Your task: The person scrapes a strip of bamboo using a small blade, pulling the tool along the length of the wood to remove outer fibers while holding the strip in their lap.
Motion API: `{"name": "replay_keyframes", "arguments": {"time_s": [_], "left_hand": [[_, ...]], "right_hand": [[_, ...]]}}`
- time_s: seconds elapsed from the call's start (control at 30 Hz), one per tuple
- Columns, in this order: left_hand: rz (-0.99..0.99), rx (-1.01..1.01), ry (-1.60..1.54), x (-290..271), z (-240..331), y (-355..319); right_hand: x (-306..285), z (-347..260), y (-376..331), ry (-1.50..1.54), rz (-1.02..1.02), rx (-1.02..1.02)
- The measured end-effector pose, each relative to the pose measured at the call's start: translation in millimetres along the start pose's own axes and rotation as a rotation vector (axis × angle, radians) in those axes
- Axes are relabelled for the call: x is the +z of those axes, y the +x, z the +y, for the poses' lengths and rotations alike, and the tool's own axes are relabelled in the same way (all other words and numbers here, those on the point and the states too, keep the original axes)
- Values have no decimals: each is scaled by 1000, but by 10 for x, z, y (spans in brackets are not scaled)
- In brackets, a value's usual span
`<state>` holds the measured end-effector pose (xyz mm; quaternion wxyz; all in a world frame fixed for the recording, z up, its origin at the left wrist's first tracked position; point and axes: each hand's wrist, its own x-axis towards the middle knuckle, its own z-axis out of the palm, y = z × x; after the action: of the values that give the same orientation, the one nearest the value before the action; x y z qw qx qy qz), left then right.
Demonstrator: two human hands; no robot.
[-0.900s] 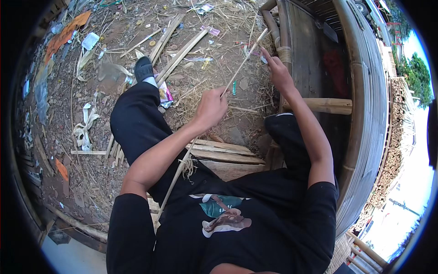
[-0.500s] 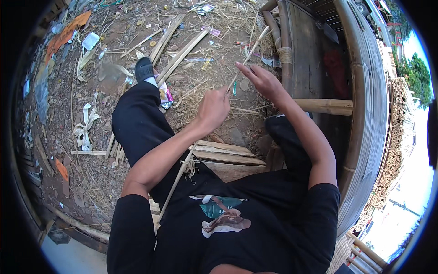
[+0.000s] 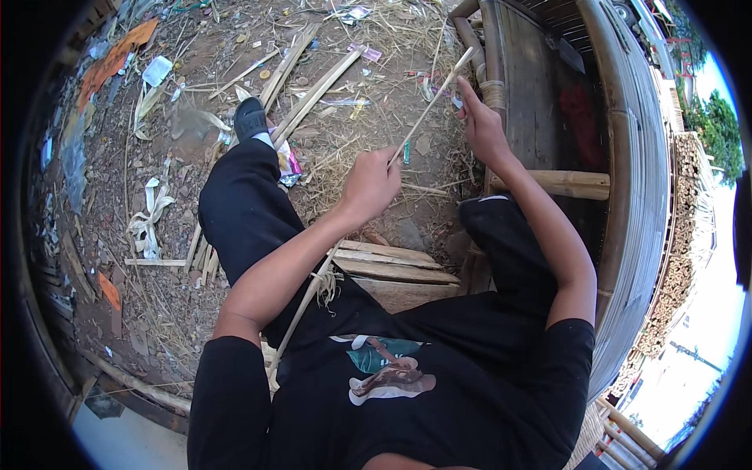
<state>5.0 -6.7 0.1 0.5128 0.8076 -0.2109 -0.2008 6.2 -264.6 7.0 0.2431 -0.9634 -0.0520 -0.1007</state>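
Note:
A long, thin bamboo strip (image 3: 427,110) slants across in front of me, its thicker pale tip up near the bamboo bench. My left hand (image 3: 371,182) is closed in a fist around its middle. Below that forearm a pale length (image 3: 301,313) with frayed fibres comes down over my thigh, seemingly the same strip. My right hand (image 3: 486,129) is beside the far end, index finger stretched out and thumb apart. The index fingertip is at or very near the strip; I cannot tell whether it touches.
Split wood pieces (image 3: 392,266) lie between my legs. To the right stands a bamboo bench (image 3: 548,184) with a thick crossbar. Longer slats (image 3: 317,94) rest on the littered ground beyond my left sandal (image 3: 251,119). Stacked bamboo (image 3: 677,235) is at far right.
My right hand has moved away from me and to the right along the strip, toward its far tip. The left fist keeps its hold, nearly still.

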Motion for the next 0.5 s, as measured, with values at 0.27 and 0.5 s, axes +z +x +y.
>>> {"name": "replay_keyframes", "arguments": {"time_s": [0.27,0.5], "left_hand": [[-205,-188,-323,-22,-78,188],[-306,-343,-534,77,-87,239]], "right_hand": [[-412,-219,-155,295,-115,383],[-247,-211,25,358,-105,376]]}}
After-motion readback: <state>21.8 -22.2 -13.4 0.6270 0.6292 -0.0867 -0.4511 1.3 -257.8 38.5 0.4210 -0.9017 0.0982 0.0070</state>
